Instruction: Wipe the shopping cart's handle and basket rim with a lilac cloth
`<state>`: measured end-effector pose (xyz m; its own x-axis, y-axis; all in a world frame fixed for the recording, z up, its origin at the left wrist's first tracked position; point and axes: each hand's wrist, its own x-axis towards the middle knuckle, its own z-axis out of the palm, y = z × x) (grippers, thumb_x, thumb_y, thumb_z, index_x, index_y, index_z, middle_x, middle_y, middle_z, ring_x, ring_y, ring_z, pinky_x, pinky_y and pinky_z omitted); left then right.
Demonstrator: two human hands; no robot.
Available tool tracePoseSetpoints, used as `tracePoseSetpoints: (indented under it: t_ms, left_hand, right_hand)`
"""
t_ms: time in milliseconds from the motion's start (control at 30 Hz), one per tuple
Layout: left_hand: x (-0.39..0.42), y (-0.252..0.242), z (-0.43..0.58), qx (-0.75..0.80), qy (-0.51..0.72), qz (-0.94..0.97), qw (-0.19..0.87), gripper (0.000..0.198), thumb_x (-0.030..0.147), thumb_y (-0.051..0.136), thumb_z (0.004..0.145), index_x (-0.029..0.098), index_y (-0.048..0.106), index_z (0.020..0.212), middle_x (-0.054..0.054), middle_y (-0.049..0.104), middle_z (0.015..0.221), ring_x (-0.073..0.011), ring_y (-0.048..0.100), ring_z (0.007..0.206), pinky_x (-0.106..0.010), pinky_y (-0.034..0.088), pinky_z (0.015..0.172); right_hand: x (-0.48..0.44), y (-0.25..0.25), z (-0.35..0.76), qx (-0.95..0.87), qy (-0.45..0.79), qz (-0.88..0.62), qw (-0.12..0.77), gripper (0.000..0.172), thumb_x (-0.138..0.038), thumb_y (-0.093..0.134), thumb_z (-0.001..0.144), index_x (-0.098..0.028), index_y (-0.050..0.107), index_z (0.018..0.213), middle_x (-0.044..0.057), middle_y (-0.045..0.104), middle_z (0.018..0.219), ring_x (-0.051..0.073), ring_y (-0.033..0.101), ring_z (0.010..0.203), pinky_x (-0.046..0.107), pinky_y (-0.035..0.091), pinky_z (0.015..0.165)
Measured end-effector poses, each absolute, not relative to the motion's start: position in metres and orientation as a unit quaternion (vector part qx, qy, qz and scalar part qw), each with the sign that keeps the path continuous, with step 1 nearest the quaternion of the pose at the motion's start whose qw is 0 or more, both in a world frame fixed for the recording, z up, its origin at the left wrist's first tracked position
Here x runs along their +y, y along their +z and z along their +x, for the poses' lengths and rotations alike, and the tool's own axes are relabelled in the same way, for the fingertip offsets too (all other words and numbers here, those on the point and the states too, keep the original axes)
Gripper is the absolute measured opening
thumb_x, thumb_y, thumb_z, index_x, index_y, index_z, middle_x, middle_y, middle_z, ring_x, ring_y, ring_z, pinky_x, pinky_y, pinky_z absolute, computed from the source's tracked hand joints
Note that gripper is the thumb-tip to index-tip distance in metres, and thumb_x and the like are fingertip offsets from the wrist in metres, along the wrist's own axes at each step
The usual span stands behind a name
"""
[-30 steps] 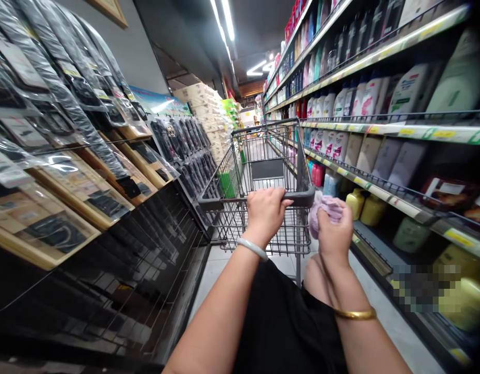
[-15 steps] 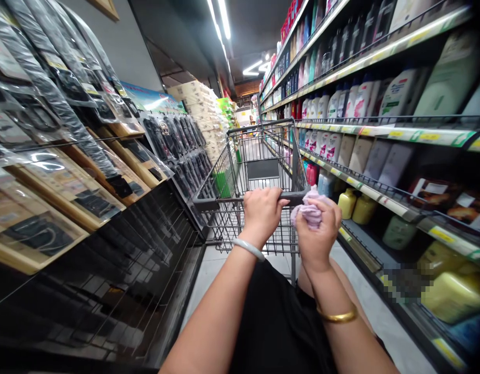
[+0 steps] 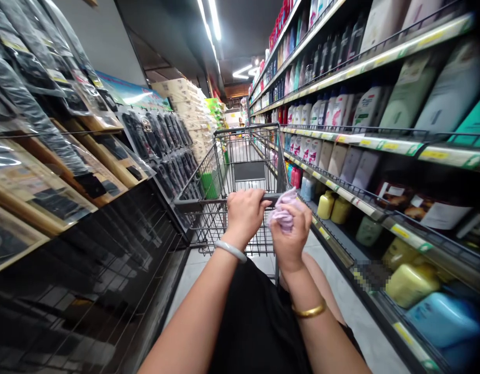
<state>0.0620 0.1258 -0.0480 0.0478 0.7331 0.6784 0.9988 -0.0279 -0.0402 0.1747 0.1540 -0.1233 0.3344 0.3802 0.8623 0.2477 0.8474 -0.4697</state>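
Straight down the aisle the shopping cart (image 3: 249, 170) is pointed, with its long side stretched away from the person and its handle (image 3: 195, 204) set crosswise at the near end. Pale floor (image 3: 333, 278) can be seen through the cart's wire walls. The cart's handle is gripped near its middle by the left hand (image 3: 244, 214), with fingers curled over the top, so the basket is found just past that hand. A soft purple cloth (image 3: 283, 213), scrunched into a ball, is squeezed in the right hand (image 3: 291, 236), by the right end of the cart's handle; whether the handle is touched by the cloth cannot be told. To the cart's right, shelves (image 3: 380, 145) are filled with bottles (image 3: 335, 110). To the cart's left, dark things (image 3: 55, 202) are kept in wooden boxes (image 3: 29, 208) with see-through tops. Farther on, also to the cart's left, tan packs (image 3: 178, 104) are piled high.
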Motion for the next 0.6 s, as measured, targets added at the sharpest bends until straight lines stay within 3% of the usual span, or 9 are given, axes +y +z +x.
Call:
tracePoseSetpoints:
  t_ms: [133,367,600]
  left_hand:
    - [0.126,-0.048,0.062,-0.642,-0.244,-0.674,0.272,0.015,0.038,0.056,0.098,0.027,0.063,0.105,0.000,0.071,0.096,-0.0229,0.059,0.092,-0.041,0.029,0.078]
    - [0.127,-0.046,0.066,-0.655,-0.237,-0.668,0.262,0.024,0.047,0.051,0.099,0.026,0.063,0.104,-0.003,0.072,0.101,-0.0238,0.060,0.095,-0.041,0.031,0.080]
    - [0.132,-0.044,0.070,-0.649,-0.248,-0.680,0.235,0.021,0.038,0.053,0.098,0.027,0.066,0.110,-0.004,0.073,0.104,-0.0245,0.061,0.099,-0.040,0.036,0.085]
  right_hand:
    - [0.154,-0.126,0.173,-0.632,0.021,-0.210,0.746,0.024,-0.022,0.070,0.084,-0.025,0.065,0.107,0.009,0.059,0.119,0.025,0.061,0.115,0.047,0.055,0.099]
    - [0.167,-0.129,0.183,-0.550,0.028,-0.299,0.779,0.022,-0.023,0.067,0.084,-0.023,0.065,0.106,0.008,0.061,0.109,0.024,0.061,0.110,0.047,0.054,0.099]
    - [0.162,-0.133,0.172,-0.605,0.011,-0.279,0.746,0.022,-0.024,0.067,0.085,-0.024,0.065,0.106,0.010,0.057,0.120,0.026,0.060,0.115,0.048,0.054,0.099]
